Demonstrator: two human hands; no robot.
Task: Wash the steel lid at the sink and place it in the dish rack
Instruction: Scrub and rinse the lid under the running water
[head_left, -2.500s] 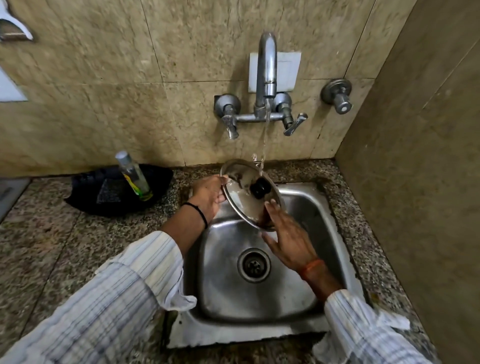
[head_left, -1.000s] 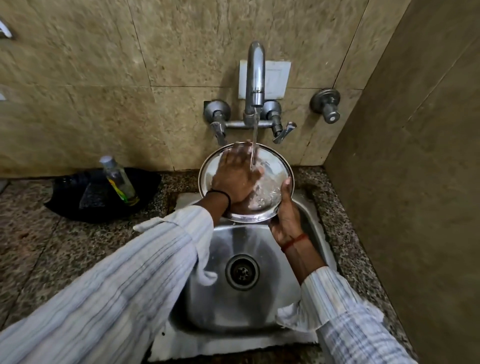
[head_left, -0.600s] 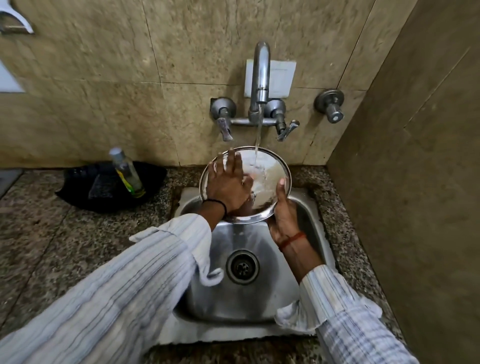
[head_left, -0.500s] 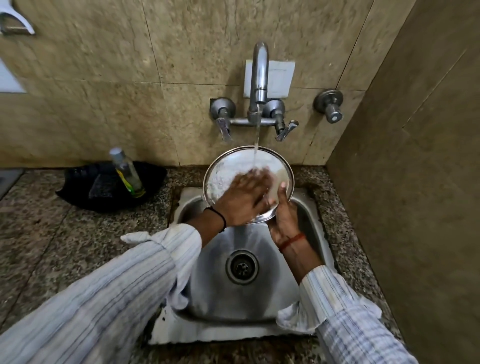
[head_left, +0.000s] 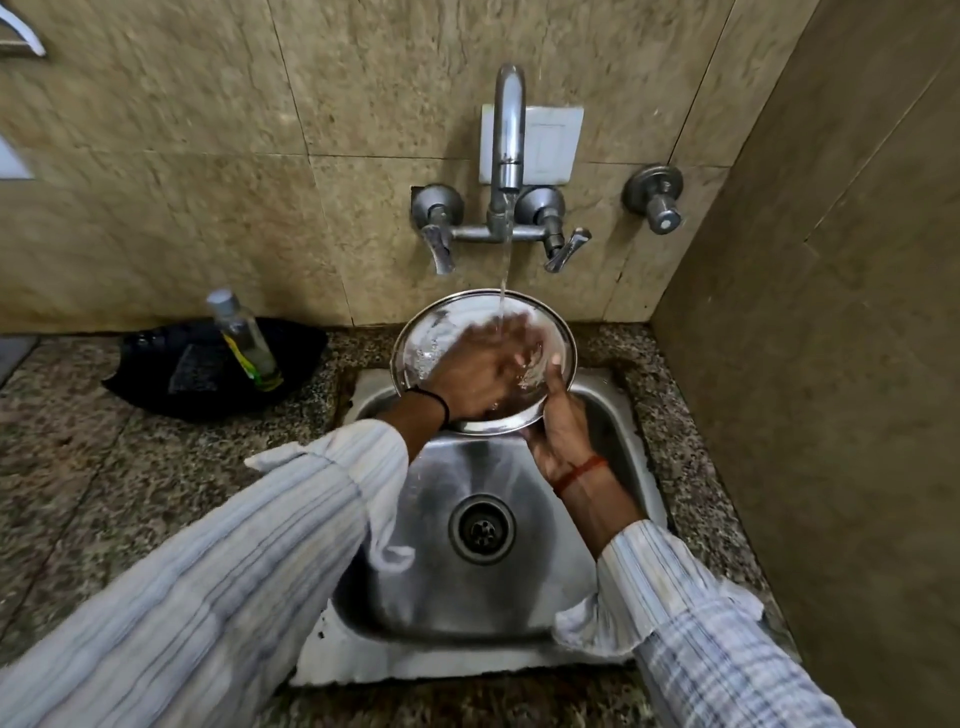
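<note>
The round steel lid (head_left: 431, 338) is held tilted over the back of the steel sink (head_left: 613, 415), its hollow inner side facing me, under the running tap (head_left: 506, 156). My right hand (head_left: 563, 426) grips the lid's lower right rim, thumb on the inside. My left hand (head_left: 480, 366) lies flat, fingers spread, on the lid's inner face where the water stream lands. The lid's knob is hidden behind it. No dish rack is in view.
A clear bottle with a yellow label (head_left: 244, 338) stands in a black tray (head_left: 156, 379) holding a dark scrub pad on the granite counter (head_left: 104, 467), left of the sink. A separate wall valve (head_left: 657, 200) sits right of the tap. A wall closes the right side.
The lid was flipped from knob-side up to hollow side facing me. My left hand has been rubbing across its inner face, now reaching further right under the stream.
</note>
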